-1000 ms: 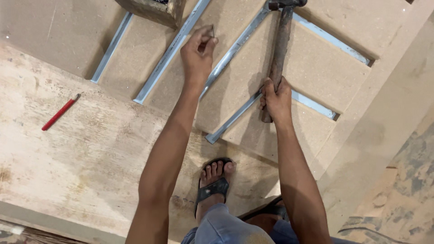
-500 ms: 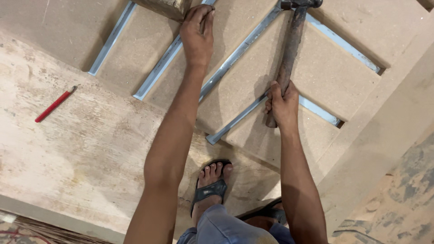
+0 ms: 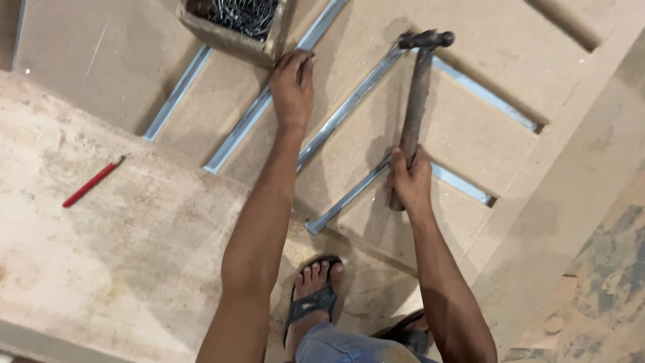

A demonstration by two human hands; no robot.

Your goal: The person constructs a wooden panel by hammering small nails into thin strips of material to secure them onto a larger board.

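Right hand (image 3: 410, 180) was clenched on the hammer (image 3: 415, 107) handle, head raised above the board (image 3: 470, 128). Left hand (image 3: 293, 84) lay flat, fingers (image 3: 304, 64) released, touching the nail box (image 3: 235, 27) at the top edge. Metal strips (image 3: 349, 107) ran slantwise across the board; a red pencil (image 3: 93, 183) lay well apart, left.

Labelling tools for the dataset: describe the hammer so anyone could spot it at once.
Start at the large brown fibreboard panel with pale blue strips laid across it. The right hand grips the lower end of a long worn wooden handle rising to a dark metal head: the hammer. Unlike the flat blue strips beside it, it is round, dark and rusty brown.
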